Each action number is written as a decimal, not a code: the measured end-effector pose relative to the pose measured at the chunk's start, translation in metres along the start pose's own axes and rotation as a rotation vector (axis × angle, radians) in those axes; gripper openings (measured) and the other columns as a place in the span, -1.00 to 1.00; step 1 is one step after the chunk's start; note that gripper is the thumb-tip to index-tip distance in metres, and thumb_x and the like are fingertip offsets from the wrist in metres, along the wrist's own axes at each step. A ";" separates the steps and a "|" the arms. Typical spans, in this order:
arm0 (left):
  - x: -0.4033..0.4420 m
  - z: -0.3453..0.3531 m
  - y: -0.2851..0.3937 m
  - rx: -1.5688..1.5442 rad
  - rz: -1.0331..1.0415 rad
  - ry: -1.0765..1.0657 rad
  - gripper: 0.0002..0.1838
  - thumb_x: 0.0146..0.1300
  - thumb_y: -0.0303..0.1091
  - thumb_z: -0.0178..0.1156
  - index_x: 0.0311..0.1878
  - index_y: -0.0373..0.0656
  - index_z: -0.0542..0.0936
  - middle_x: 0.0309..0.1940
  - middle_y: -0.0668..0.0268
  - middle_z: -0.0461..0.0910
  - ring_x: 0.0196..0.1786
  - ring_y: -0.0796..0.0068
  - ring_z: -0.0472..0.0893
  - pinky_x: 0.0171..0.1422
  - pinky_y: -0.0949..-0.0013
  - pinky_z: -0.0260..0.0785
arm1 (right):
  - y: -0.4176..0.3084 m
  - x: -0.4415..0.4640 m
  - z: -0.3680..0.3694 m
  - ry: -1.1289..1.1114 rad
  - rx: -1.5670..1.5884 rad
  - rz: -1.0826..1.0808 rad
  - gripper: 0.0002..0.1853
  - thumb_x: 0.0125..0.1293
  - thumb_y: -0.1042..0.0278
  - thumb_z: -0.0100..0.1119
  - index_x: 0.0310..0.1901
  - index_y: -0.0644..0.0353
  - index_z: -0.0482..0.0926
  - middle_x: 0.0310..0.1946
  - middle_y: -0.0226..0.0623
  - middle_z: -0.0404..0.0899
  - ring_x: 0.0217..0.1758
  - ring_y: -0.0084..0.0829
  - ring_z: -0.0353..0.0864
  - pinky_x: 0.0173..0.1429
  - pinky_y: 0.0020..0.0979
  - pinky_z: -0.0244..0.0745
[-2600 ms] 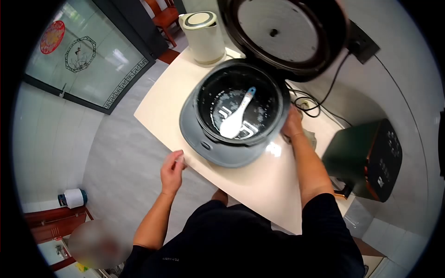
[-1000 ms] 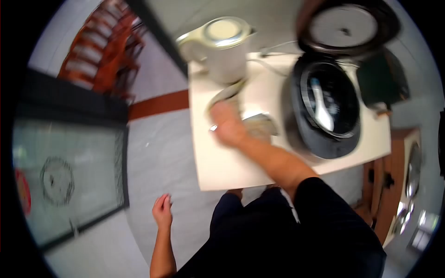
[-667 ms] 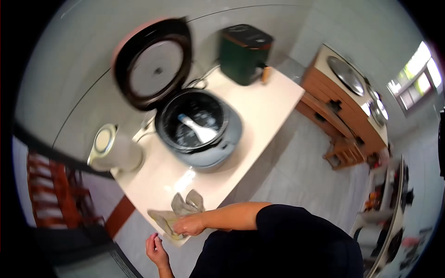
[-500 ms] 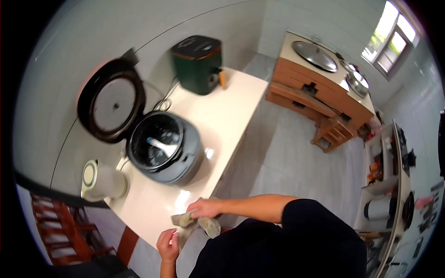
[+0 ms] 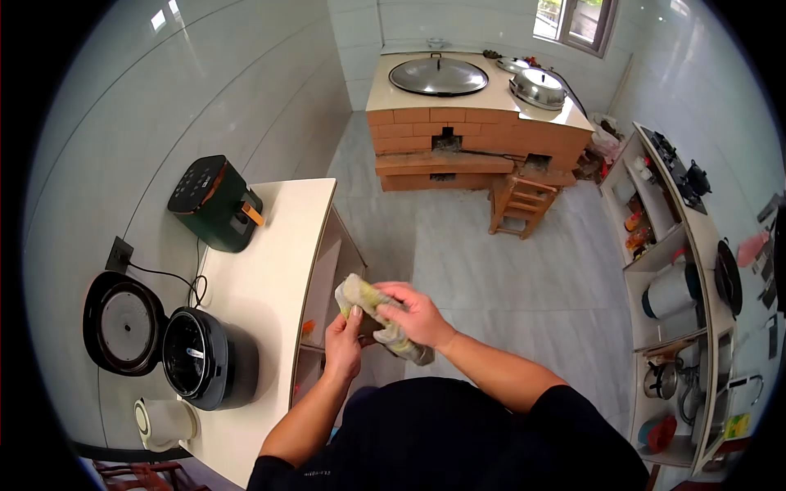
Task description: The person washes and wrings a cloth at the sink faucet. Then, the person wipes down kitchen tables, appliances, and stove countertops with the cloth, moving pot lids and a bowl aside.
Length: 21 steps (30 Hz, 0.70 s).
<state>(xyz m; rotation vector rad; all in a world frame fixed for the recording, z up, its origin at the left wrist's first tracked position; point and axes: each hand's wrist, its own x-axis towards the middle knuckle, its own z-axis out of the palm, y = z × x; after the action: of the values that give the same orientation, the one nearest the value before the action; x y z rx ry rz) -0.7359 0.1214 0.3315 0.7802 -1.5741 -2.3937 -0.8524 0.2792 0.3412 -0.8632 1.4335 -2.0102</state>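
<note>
Seemingly, left hand (image 5: 343, 345) and right hand (image 5: 417, 317) hold a bunched cloth (image 5: 361, 293)

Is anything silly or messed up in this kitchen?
Maybe one thing: the rice cooker has its lid wide open, with a spoon left in the pot, as if forgotten. I see no spills or anything broken.

Pale table (image 5: 282, 237), rice cooker (image 5: 235, 368), kettle (image 5: 169, 422), air fryer (image 5: 214, 204)

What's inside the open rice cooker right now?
Inside the rice cooker is a dark inner pot with a pale spoon in it. The pot's bottom is too dark and small to make out, and its near side is hidden by the rim.
</note>
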 end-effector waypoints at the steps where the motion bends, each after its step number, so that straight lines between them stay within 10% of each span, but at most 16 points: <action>1: 0.008 0.009 0.000 0.016 0.062 -0.001 -0.63 0.69 -0.15 0.19 0.33 -0.19 0.67 0.06 0.29 0.80 0.08 0.39 0.78 0.26 0.23 0.63 | 0.005 0.004 -0.018 0.053 -0.080 -0.024 -0.61 0.59 0.43 0.24 0.37 0.34 0.57 0.29 -0.30 0.61 0.24 -0.55 0.62 0.37 -0.44 0.51; 7: 0.091 0.028 0.003 0.334 0.408 -0.062 -0.60 0.61 -0.33 0.31 0.40 -0.29 0.65 0.12 0.36 0.77 0.08 0.60 0.68 0.22 0.47 0.54 | 0.050 0.057 -0.111 0.301 0.010 0.101 -0.76 0.58 0.37 0.27 0.13 0.33 0.62 -0.08 -0.38 0.70 -0.04 -0.60 0.61 0.09 -0.44 0.58; 21: 0.412 0.112 0.118 0.384 0.145 -0.165 -0.60 0.51 -0.36 0.39 0.32 -0.30 0.72 0.12 0.35 0.78 0.16 0.58 0.65 0.31 0.41 0.50 | 0.038 0.296 -0.312 0.206 -0.627 0.075 -0.66 0.46 0.17 0.46 0.04 0.28 0.71 -0.14 -0.17 0.71 -0.16 -0.35 0.70 -0.08 -0.31 0.62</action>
<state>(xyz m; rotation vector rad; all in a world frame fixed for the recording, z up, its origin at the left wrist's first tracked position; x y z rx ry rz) -1.1587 -0.0095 0.3352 0.5122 -2.1155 -2.1278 -1.2796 0.2471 0.2898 -0.8371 2.2385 -1.6395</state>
